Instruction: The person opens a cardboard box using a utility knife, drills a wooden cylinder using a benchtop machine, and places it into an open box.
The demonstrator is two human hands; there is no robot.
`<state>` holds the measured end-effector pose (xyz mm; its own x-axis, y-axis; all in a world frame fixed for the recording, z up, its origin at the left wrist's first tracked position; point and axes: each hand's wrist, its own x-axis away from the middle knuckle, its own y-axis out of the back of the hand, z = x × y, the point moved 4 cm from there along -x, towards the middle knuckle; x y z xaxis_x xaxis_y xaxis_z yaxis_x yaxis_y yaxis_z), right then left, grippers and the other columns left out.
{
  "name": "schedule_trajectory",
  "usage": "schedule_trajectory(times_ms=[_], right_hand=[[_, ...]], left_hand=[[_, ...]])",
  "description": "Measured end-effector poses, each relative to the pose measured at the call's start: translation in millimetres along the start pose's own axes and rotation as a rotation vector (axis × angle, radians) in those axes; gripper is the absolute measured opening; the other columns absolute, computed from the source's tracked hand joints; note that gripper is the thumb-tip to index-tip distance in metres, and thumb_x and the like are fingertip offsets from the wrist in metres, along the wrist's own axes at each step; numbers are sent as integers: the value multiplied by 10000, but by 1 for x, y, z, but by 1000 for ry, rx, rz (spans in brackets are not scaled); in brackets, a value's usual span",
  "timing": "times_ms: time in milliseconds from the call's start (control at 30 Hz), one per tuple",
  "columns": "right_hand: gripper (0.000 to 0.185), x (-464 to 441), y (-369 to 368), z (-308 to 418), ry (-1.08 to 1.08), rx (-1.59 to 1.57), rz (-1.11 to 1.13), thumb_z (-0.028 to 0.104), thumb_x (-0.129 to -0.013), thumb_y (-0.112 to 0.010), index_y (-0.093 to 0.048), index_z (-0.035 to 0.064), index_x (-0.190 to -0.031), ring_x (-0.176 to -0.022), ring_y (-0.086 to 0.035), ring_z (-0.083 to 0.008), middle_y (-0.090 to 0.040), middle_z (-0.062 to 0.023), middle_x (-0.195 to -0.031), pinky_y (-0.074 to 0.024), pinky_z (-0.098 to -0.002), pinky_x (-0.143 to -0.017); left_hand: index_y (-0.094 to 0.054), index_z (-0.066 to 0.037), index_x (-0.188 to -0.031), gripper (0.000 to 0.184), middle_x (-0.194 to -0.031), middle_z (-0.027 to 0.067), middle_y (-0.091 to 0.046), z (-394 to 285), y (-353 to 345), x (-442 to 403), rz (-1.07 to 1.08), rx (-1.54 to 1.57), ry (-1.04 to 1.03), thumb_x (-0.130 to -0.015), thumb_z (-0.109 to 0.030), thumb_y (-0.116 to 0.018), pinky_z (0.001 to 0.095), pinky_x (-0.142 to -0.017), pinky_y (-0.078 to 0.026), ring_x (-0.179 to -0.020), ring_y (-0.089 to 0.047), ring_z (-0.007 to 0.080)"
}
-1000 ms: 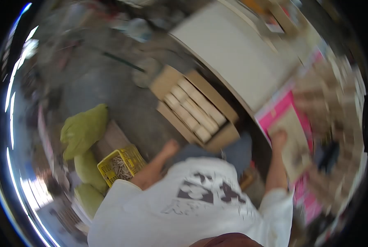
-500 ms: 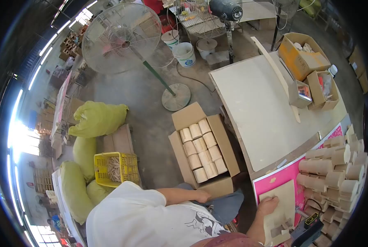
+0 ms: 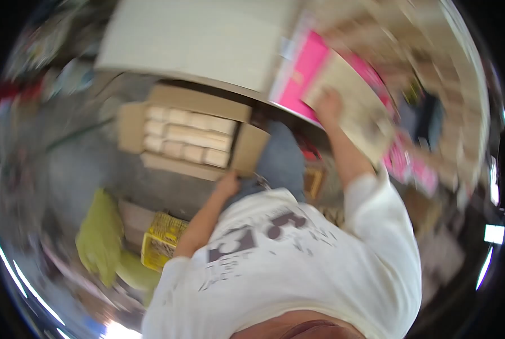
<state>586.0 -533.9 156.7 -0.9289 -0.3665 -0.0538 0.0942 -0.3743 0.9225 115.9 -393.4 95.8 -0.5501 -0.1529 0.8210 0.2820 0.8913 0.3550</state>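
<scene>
An open cardboard box [image 3: 132, 125] holds rows of pale wooden cylinders [image 3: 199, 135]. At the box's near corner, my left hand [image 3: 228, 183] is closed on the edge of the flap, its fingertips partly hidden. My right hand [image 3: 328, 104] rests on a tan cardboard sheet [image 3: 357, 104], which lies over a pink-and-white surface [image 3: 300, 73]. Motion blur smears the fingers of this hand. Several pale wooden pieces [image 3: 433, 34], also blurred, are massed beyond the sheet. A dark device [image 3: 429, 121] stands by the sheet's far side.
A pale tabletop [image 3: 196, 39] extends behind the box. Left of my body are a yellow basket [image 3: 153, 251] and green sacks [image 3: 100, 237] on the floor. My knee [image 3: 280, 158] is between the box and the pink surface.
The view has swung sharply round and blurred, so the box now appears turned and farther left. My left hand remains at the box and my right hand on the sheet.
</scene>
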Motion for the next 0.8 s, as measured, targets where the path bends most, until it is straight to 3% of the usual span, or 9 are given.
schedule_trajectory(times_ms=[67,133,300,433,533,600,667,767,800], right_hand=[[202,-4,20,19,12,61,-17,145,-880,-581,-696,64,-1024,-1033,-650,-400,-686,-175,-1040,-524,-509,-928],[168,-4,22,27,55,136,-60,170,-881,-591,-680,75,-987,-985,-649,-382,-663,-157,-985,-534,-505,-882],[149,4,24,24,69,50,-80,156,-884,-617,-660,77,-1002,-992,-640,-372,-646,-151,-994,-531,-500,-876],[184,59,44,12,-107,-232,-24,151,-915,-635,-659,40,-1059,-1015,-641,-396,-663,-169,-1035,-529,-485,-896],[232,133,42,-59,-371,-203,-336,170,-942,-649,-652,-18,-1078,-1006,-674,-373,-684,-190,-1024,-541,-459,-891],[240,179,17,-152,-960,-568,-256,232,-1004,-627,-656,3,-1068,-997,-701,-264,-703,-168,-1089,-568,-389,-752],[351,190,59,-171,-1277,-1004,-339,268,-1035,-622,-613,-26,-1226,-1008,-701,-261,-685,-181,-1162,-577,-346,-734],[439,185,85,-211,-1345,-1171,-604,266,-1055,-613,-535,-63,-1336,-997,-703,-288,-655,-215,-1238,-591,-353,-759],[441,184,91,-225,-1330,-1202,-593,257,-1061,-607,-524,-72,-1342,-999,-703,-291,-644,-225,-1257,-594,-359,-760]], left_hand=[[-544,-63,-1389,514,-1277,292,-659,24,-11,-7,-45,40,-72,-913,-206,-672,523,-1027,-504,-1203,-630,458],[-550,-59,-1402,524,-1313,296,-644,14,1,-4,-49,59,-52,-913,-200,-675,505,-1041,-499,-1232,-616,461],[-538,-38,-1437,533,-1293,300,-656,9,21,-3,-24,59,-47,-944,-207,-650,488,-1048,-497,-1231,-624,459],[-556,-8,-1397,454,-1231,286,-684,-32,58,-23,-95,156,-154,-1009,-240,-603,466,-1029,-512,-1176,-657,444],[-558,-5,-1403,464,-1217,256,-694,-122,110,-29,-134,178,-302,-1030,-274,-619,426,-991,-531,-1116,-684,399],[-536,11,-1430,527,-1244,241,-690,-160,125,-52,-201,209,-455,-1020,-299,-653,415,-983,-532,-1116,-686,371],[-504,48,-1452,597,-1288,249,-676,-209,138,-73,-236,242,-552,-1012,-319,-673,416,-995,-525,-1154,-678,352],[-471,83,-1473,652,-1321,280,-655,-281,157,-96,-207,192,-551,-1004,-312,-690,419,-1013,-518,-1196,-666,337],[-464,90,-1478,663,-1325,291,-650,-296,154,-106,-197,168,-555,-1000,-305,-696,419,-1016,-516,-1203,-664,333]])
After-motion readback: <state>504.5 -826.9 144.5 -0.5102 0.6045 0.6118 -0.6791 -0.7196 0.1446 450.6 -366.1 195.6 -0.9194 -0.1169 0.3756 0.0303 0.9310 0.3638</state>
